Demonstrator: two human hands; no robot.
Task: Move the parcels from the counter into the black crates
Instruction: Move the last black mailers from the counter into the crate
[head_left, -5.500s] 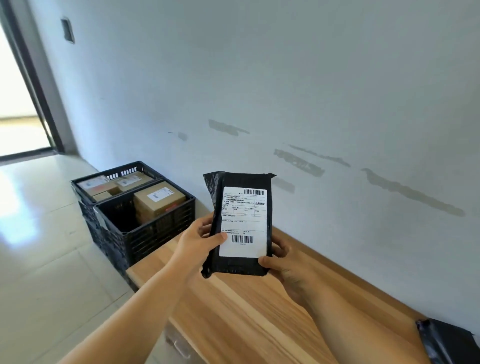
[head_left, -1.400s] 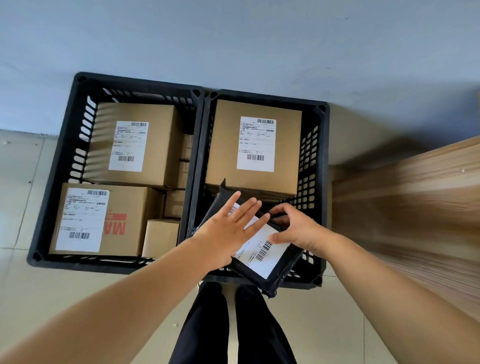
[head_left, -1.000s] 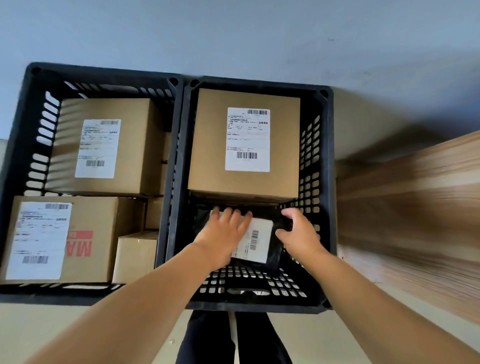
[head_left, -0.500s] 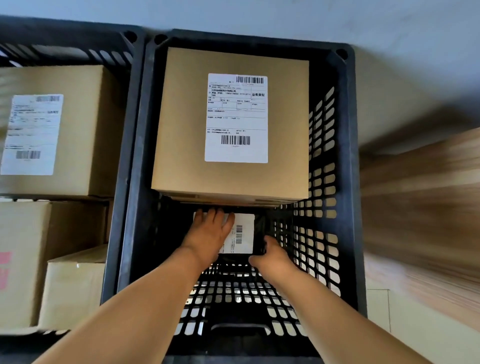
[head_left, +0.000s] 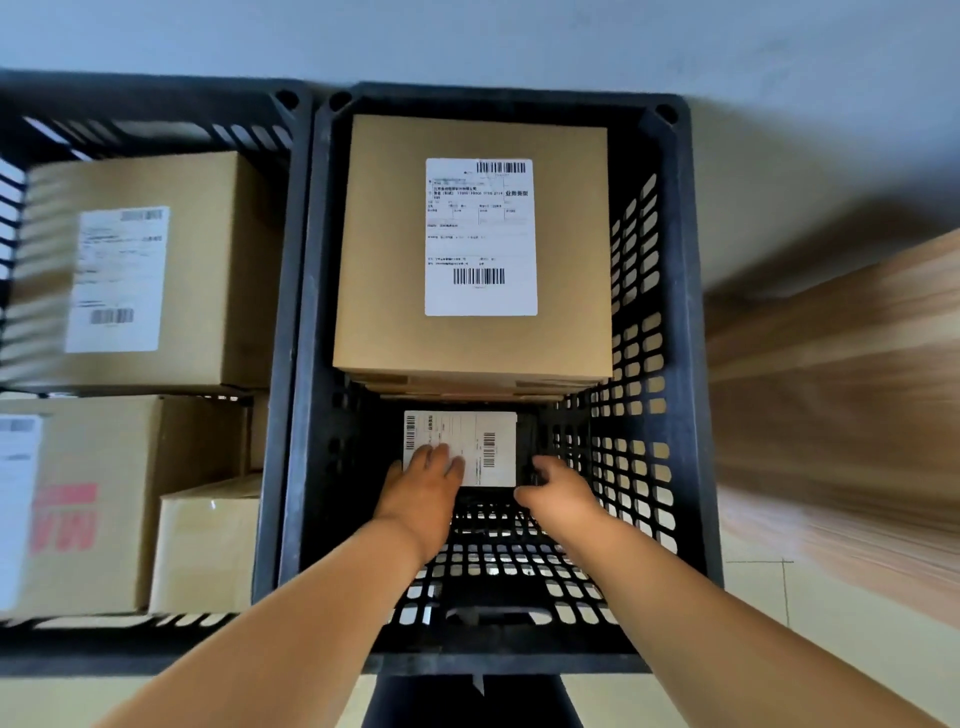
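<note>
- Lying flat on the right crate (head_left: 691, 364) floor, against its near wall, black parcel (head_left: 524, 447) is running long axis left-right.
- Left hand (head_left: 423, 491) is pressing its label, fingers straight; right hand (head_left: 558, 493) is gripping its right end.

The right crate (head_left: 693, 364) is open only at its near half. A tall box (head_left: 384, 249) fills the far half, and boxes (head_left: 208, 270) pack the left crate (head_left: 291, 218).
</note>
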